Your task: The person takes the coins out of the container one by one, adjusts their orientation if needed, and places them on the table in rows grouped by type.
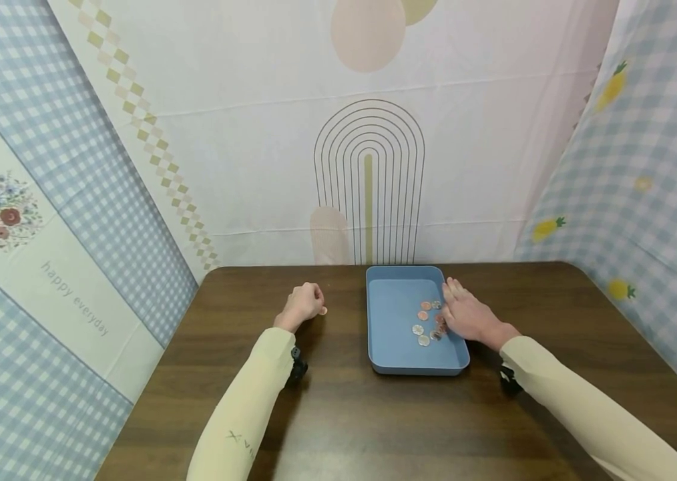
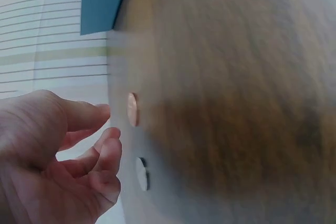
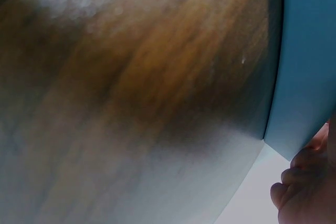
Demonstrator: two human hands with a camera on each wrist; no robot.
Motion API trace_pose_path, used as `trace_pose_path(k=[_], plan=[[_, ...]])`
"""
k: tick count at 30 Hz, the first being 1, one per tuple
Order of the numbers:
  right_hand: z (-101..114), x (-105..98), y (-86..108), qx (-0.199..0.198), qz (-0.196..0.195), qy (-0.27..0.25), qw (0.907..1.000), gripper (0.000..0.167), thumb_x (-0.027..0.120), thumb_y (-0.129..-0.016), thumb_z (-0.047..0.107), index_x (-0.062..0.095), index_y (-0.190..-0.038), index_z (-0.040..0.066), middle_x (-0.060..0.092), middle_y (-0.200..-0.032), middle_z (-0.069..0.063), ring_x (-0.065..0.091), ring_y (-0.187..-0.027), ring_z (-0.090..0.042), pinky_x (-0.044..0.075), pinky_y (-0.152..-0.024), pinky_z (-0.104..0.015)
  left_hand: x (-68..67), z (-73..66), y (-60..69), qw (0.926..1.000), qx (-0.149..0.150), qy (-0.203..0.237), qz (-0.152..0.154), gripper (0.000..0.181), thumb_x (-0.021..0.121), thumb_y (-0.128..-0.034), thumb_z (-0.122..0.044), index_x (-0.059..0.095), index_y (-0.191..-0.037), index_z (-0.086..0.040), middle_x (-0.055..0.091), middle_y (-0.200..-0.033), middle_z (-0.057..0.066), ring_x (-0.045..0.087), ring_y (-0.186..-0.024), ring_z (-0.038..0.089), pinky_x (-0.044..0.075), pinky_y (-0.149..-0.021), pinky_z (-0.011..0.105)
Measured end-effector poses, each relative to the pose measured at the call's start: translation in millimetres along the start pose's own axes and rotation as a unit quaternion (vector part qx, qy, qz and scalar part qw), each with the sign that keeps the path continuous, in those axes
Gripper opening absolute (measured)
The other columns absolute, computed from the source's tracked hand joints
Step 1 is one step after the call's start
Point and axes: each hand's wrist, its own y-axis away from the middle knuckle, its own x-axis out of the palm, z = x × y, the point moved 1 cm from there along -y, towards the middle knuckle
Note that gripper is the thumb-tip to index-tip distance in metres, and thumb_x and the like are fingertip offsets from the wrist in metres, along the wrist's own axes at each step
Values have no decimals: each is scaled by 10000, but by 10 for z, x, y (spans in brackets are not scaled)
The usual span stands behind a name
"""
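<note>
My left hand [image 1: 302, 304] hovers over the table at the tray's left. In the left wrist view, a copper coin [image 2: 133, 109] and a silver coin [image 2: 142, 174] lie just past its bent fingertips, with a gap between thumb and fingers. One coin [image 1: 323, 310] shows beside that hand in the head view. My right hand [image 1: 469, 314] lies over the right side of a blue tray [image 1: 395, 294], fingers fairly straight and together. Several copper and silver coins [image 1: 424, 341] lie in the tray, some partly covered by this hand. Its fingers [image 3: 291, 182] show only partly in the right wrist view.
A dark wooden table [image 1: 350, 427] carries everything. Behind it hangs a white patterned cloth [image 1: 254, 167], and checked cloths close off the left and right sides. The tray's low walls stand up between the two hands.
</note>
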Motion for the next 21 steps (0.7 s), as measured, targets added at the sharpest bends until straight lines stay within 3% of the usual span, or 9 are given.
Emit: trace_pose_path(k=[7,11,15,21], plan=[[18,-11,-2,1,-12,-72,10000,574,352,-1025,192,251,-1459,-170,197,-1554,-358,203,-1455,-488,240,-1166,-563,-45,-129,33,9999,135,98,19,136,525,-988,-190,633,-976,-108,728,-764,17,664,-673,124,478,-698,348],[17,-6,-5,16,10,-91,10000,576,350,-1026,195,246,-1461,-168,190,-1557,-357,194,-1458,-487,235,-1168,-564,-59,-223,53,9991,381,72,-141,148,520,-991,-213,633,-1002,-118,688,-738,2,647,-576,78,516,-752,370],[3,4,-5,24,10,-70,10000,574,350,-1028,195,246,-1464,-163,193,-1558,-353,191,-1459,-486,234,-1167,-565,-66,-334,60,9978,558,64,-350,134,534,-980,-217,632,-1004,-129,677,-746,8,629,-526,104,520,-719,368],[-14,18,-8,21,34,-77,10000,575,347,-1028,194,240,-1467,-163,187,-1560,-353,185,-1460,-488,229,-1167,-571,-31,-493,59,9952,777,-23,-601,118,561,-961,-230,633,-991,-142,695,-908,40,640,-741,206,509,-738,384]])
